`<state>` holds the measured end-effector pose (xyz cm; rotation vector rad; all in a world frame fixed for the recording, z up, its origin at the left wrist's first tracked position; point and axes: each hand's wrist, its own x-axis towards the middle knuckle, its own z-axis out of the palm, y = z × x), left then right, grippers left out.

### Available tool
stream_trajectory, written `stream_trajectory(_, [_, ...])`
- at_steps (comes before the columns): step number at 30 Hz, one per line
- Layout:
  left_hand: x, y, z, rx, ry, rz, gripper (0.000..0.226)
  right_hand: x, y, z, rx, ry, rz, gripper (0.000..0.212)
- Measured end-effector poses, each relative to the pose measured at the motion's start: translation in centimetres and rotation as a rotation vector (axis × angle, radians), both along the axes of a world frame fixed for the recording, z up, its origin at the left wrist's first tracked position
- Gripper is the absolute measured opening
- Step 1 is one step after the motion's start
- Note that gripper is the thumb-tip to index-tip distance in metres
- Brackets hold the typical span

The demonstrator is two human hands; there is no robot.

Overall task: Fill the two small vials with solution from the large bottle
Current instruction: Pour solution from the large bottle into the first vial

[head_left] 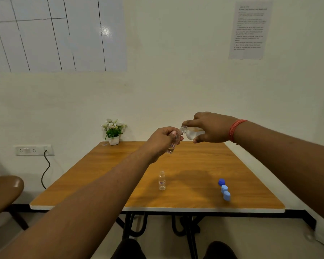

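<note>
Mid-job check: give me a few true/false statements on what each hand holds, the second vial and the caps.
1. The left hand holds a small vial up above the table. True.
2. The right hand tilts the large bottle toward that vial. True.
3. The second vial lies on its side. False: it stands upright on the table.
4. Its cap is on. False: its mouth is open.
5. Three blue caps sit on the table's right side. True.
</note>
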<state>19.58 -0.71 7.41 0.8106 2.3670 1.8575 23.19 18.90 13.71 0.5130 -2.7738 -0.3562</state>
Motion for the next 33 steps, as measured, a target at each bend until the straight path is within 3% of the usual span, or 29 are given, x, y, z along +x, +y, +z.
stream_trajectory(33, [0.31, 0.20, -0.15, 0.007, -0.018, 0.006, 0.027, 0.26, -0.07, 0.03, 0.000, -0.027, -0.019, 0.071])
